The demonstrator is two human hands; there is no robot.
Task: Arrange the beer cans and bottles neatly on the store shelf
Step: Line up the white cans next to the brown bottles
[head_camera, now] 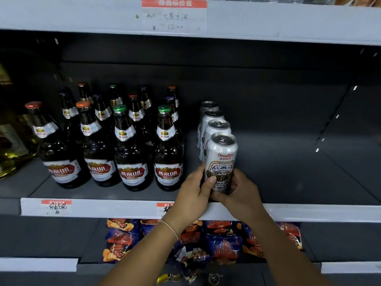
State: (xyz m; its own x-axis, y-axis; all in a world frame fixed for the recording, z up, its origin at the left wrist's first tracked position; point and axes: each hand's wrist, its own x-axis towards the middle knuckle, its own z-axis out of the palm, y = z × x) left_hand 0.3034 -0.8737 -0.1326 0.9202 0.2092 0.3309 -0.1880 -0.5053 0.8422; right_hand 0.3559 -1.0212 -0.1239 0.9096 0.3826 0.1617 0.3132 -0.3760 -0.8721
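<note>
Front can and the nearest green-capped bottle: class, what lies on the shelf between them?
In the head view, only bare grey shelf lies between the front can and the green-capped bottle; lower down, the left hand fills part of that gap.

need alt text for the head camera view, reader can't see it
Both hands, the left hand and right hand, grip the front can of a single-file row of silver beer cans at the shelf's front edge. Brown beer bottles stand in rows to the left; snack bags lie on the shelf below.
</note>
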